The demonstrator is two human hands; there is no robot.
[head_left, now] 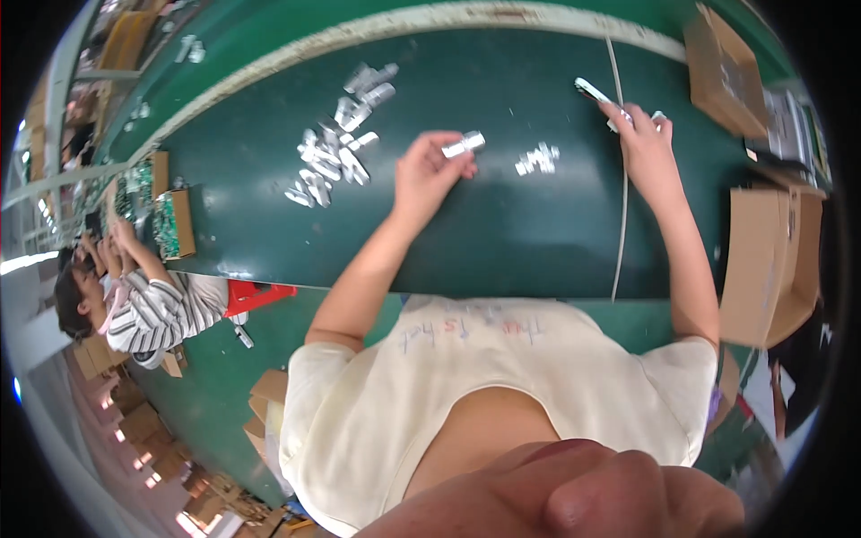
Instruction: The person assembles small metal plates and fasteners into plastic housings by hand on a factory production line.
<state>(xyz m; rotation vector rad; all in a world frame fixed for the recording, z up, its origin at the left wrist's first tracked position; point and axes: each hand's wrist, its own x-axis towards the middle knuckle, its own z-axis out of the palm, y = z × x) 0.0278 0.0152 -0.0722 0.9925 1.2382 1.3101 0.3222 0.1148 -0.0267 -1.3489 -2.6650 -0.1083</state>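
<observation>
My left hand [429, 175] is closed on a short silver tube-like piece [471, 141], pinched between thumb and fingers above the dark green table [502, 242]. To the right, my right hand [644, 143] reaches farther out, its bent fingers closed on a slim shiny silver piece [589, 89]. Its fingers partly hide that piece and other bright bits beside it. Between the hands lies a small cluster of little silver parts [538, 160]. Left of my left hand spreads a loose heap of larger silver pieces [332, 152].
A pale strip [621, 224] crosses the table near my right forearm. Cardboard boxes [762, 260] stand along the right edge, another box [725, 76] at the far right. At the left, a person [148, 309] in a striped top works beside boxes [175, 224] of green-and-silver parts.
</observation>
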